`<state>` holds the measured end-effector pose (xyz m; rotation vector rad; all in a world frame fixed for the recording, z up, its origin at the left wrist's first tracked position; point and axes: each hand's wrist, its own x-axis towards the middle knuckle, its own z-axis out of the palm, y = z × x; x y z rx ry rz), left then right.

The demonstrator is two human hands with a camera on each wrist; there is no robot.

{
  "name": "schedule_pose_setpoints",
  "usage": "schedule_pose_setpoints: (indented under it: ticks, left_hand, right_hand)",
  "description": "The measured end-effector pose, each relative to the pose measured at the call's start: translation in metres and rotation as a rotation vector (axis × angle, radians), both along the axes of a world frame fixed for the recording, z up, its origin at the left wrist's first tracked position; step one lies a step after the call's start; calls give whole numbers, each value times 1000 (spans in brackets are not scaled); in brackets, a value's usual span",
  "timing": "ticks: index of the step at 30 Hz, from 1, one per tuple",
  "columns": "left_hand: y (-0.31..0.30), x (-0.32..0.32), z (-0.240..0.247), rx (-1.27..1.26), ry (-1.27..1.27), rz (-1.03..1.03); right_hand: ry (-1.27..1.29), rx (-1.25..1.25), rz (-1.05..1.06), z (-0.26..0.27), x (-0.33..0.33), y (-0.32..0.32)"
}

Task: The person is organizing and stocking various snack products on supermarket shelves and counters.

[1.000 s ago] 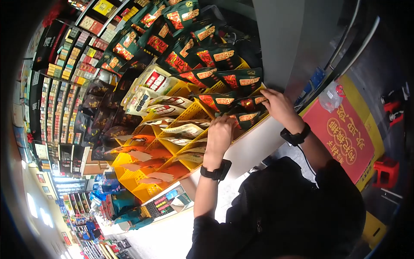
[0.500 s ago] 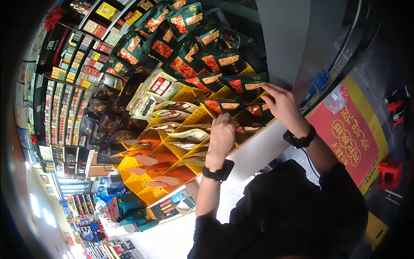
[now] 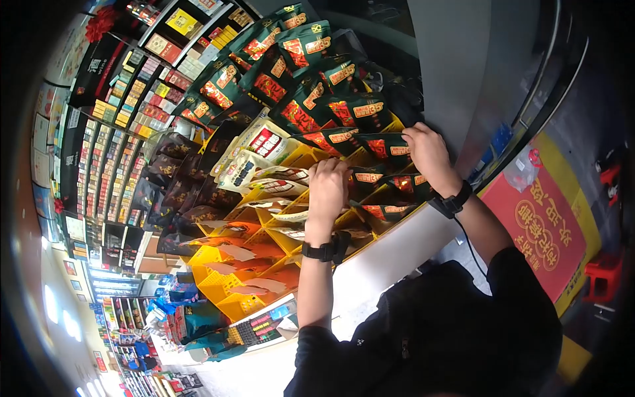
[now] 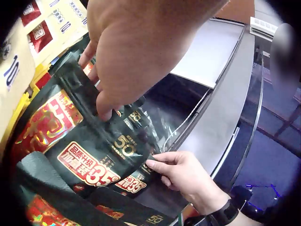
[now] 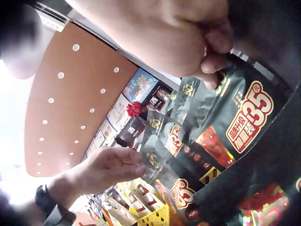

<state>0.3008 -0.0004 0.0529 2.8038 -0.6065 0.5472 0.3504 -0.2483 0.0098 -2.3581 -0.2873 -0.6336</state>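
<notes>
My right hand (image 3: 428, 157) pinches the top right corner of a dark green snack bag (image 3: 387, 147) with red and gold print. In the right wrist view, the right hand (image 5: 188, 42) has thumb and fingers at that bag's upper edge, beside a big "35" label. My left hand (image 3: 327, 192) is at the same row's left side. Seen from the left wrist, the left hand (image 4: 136, 56) grips the top edge of a green bag (image 4: 94, 141), thumb in front and fingers over it. The bags stand upright in a yellow divided rack (image 3: 264, 239).
More green bags (image 3: 304, 43) rise in rows behind. White pouches (image 3: 264, 142) and orange packs (image 3: 231, 251) fill compartments to the left. Cigarette shelves (image 3: 112, 152) line the wall. A grey panel (image 3: 456, 66) stands right, with a red mat (image 3: 536, 212) on the floor.
Both hands have moved back from the front green bags to a row farther in. The head view has shifted, so the rack appears farther right.
</notes>
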Motion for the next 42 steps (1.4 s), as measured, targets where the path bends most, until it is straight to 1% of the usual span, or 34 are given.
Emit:
schedule_pose_setpoints:
  ticks: [2, 4, 8, 10, 12, 14, 15, 16, 17, 18, 20, 21, 22, 24, 26, 27, 28, 29, 31, 32, 35, 37, 39, 42]
  left_hand:
    - [0, 2, -2, -29, -44, -8]
    - [0, 3, -1, -8, 15, 8]
    - [2, 3, 2, -23, 24, 13]
    - [-1, -1, 7, -88, -71, -25]
    - [-6, -8, 13, -97, -84, 31]
    - [-13, -19, 23, -148, -180, 60]
    - [-16, -25, 28, -175, -212, 64]
    - [-23, -34, 36, -224, -285, 51]
    - [-28, -46, 42, -246, -246, 61]
    - [-33, -58, 47, -268, -222, 73]
    - [-43, -81, 52, -349, -235, 82]
    - [-49, -93, 51, -393, -244, 89]
    - [-54, -105, 48, -433, -247, 96]
    - [-63, -129, 41, -513, -239, 113]
    - [-70, -154, 27, -556, -138, 172]
    - [-74, -165, 18, -615, -75, 208]
    - [-77, -175, 7, -675, -15, 240]
    - [-78, -186, -5, -664, -18, 257]
    - [-73, -203, -28, -666, 117, 368]
    - [-69, -210, -35, -652, 106, 379]
    - [-58, -233, -45, -593, 183, 478]
    - [-49, -246, -45, -600, 170, 501]
    - [-40, -264, -46, -620, 143, 538]
    - [-15, -295, -50, -628, 102, 611]
  right_hand:
    - [-29, 26, 5, 2, -1, -1]
    - [-37, 20, 38, 3, -2, -3]
    - [-52, 19, 69, 6, 0, -1]
    - [-56, 71, 75, 11, -3, -1]
    - [-52, 63, 114, 12, -3, -3]
    - [-141, 164, 144, 20, -11, -3]
    - [-61, 226, 166, 32, -22, -3]
    - [-80, 264, 186, 33, -28, -5]
    - [-140, 389, 246, 28, -33, -4]
    - [-182, 337, 245, 27, -38, -8]
    - [-109, 416, 279, 10, -49, -13]
    - [-25, 532, 318, 7, -57, -12]
    - [31, 524, 321, -1, -65, -17]
    - [185, 626, 360, -26, -78, -22]
    - [254, 683, 359, -42, -93, -21]
    - [272, 691, 378, -44, -99, -20]
    - [352, 656, 387, -44, -105, -20]
    - [425, 619, 395, -47, -109, -19]
    - [423, 620, 417, -59, -111, -16]
    - [417, 613, 418, -66, -110, -12]
    - [427, 578, 422, -64, -113, 1]
    - [431, 560, 443, -61, -122, 18]
    - [451, 603, 534, -57, -133, 42]
    - [504, 580, 685, -55, -159, 89]
